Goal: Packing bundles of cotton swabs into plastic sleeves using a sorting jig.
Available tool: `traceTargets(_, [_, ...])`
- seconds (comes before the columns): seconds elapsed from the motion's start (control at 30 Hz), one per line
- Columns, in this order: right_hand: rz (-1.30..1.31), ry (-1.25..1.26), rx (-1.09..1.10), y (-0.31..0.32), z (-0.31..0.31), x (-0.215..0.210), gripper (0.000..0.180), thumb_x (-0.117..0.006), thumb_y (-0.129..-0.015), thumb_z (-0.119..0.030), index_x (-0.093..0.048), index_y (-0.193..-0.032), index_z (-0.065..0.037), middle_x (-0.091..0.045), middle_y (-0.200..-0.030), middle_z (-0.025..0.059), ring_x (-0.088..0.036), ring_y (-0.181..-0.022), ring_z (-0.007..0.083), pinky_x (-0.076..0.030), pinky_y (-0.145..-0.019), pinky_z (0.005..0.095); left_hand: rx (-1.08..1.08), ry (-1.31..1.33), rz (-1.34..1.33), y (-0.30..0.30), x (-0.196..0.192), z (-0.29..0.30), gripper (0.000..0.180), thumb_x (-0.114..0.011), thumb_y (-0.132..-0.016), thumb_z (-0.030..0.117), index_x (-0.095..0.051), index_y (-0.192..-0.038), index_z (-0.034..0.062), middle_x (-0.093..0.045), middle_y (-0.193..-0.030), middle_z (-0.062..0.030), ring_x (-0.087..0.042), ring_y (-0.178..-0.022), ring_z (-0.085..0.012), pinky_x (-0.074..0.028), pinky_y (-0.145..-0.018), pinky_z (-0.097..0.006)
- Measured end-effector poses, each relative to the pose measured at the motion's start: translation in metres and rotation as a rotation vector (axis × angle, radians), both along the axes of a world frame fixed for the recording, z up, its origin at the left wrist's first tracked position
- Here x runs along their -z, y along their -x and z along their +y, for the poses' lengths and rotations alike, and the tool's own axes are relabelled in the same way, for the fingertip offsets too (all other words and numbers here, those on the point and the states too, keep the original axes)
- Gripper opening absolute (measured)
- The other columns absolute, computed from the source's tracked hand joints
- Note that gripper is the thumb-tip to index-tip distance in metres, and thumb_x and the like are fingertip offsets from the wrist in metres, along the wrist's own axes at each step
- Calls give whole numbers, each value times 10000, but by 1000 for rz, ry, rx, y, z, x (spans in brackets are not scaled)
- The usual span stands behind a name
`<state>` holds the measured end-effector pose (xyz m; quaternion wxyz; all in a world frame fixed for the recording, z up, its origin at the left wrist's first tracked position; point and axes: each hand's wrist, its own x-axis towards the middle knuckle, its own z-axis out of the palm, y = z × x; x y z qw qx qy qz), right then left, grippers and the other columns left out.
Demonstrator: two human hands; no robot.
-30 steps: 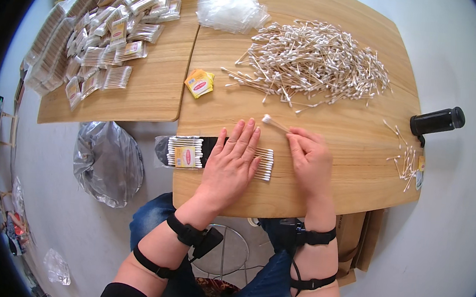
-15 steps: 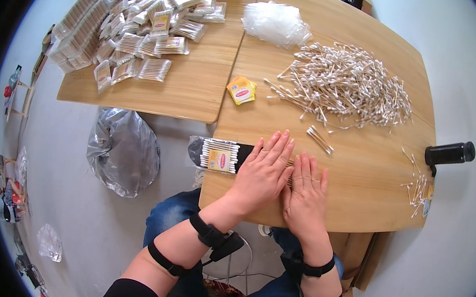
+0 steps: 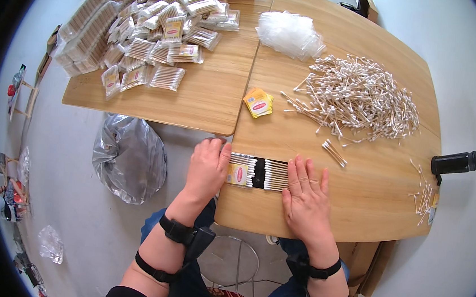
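At the table's near left edge, my left hand point(image 3: 207, 165) is closed, its fingers curled over the left end of a clear packet of cotton swabs with a yellow card point(image 3: 239, 174). The fingertips are partly hidden. My right hand point(image 3: 308, 197) lies flat with fingers stretched out, its left side against the right end of a neat row of loose cotton swabs point(image 3: 276, 175). A black strip point(image 3: 259, 173) shows between the packet and the row. A few cotton swabs point(image 3: 334, 153) lie just beyond my right hand.
A big heap of cotton swabs point(image 3: 361, 100) covers the far right. Behind are clear bags point(image 3: 291, 34), with yellow cards point(image 3: 258, 103) nearer. Filled packets point(image 3: 168, 77) pile up at left. A black cylinder point(image 3: 454, 163) is at the right edge; a grey plastic-bagged bundle point(image 3: 129, 159) stands below left.
My left hand has moved left from the row of swabs onto the packet's left end, uncovering the row. My right hand stays flat in nearly the same place.
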<state>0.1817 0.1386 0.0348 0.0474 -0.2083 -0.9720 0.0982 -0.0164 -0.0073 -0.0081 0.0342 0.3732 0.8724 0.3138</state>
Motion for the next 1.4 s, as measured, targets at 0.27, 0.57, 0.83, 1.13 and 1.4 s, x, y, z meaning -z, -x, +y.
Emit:
traceTargets(0.27, [-19,-22,-66,15,-7,0,623,-601,-914,-262,-414,-1486,-105,-420,-1533,64,-339,-1443,248,-146,-1201,534,26,4,-120,-1,6,2,267,-466,-1026,260,-583,-1009,21,-622,-953,-209,-577,-920,-416,-476,-815,-501])
traceTargets(0.57, [10,18,-26,42,-35,6,620,-583,-926,-255,-398,-1495,-96,-378,-1560,66,-292,-1468,239,-135,-1209,515,68,-34,-74,-1,18,2,265,-451,-1031,251,-565,-964,22,-629,-839,-230,-593,-821,-444,-483,-753,-526])
traceTargets(0.83, [41,69,-56,38,-30,6,652,-585,-921,-263,-373,-1494,-34,-370,-1549,148,-304,-1460,284,-154,-1200,520,11,-327,-289,7,16,2,330,-447,-1048,285,-597,-1006,-6,-648,-832,-191,-628,-776,-352,-504,-713,-432])
traceTargets(1.13, [-19,58,-30,27,-23,2,860,-622,-877,-459,-304,-1499,44,-304,-1566,217,-258,-1478,328,-111,-1201,545,-229,-347,-683,10,6,-1,311,-563,-1024,290,-616,-948,-6,-584,-747,3,-492,-694,-63,-433,-628,-237])
traceTargets(1.4, [-43,85,-54,40,-35,2,921,-561,-884,-574,-295,-1495,63,-273,-1582,209,-195,-1500,306,-69,-1207,551,-194,-508,-633,1,5,4,228,-598,-1008,219,-607,-940,2,-582,-789,21,-471,-720,-58,-426,-641,-228])
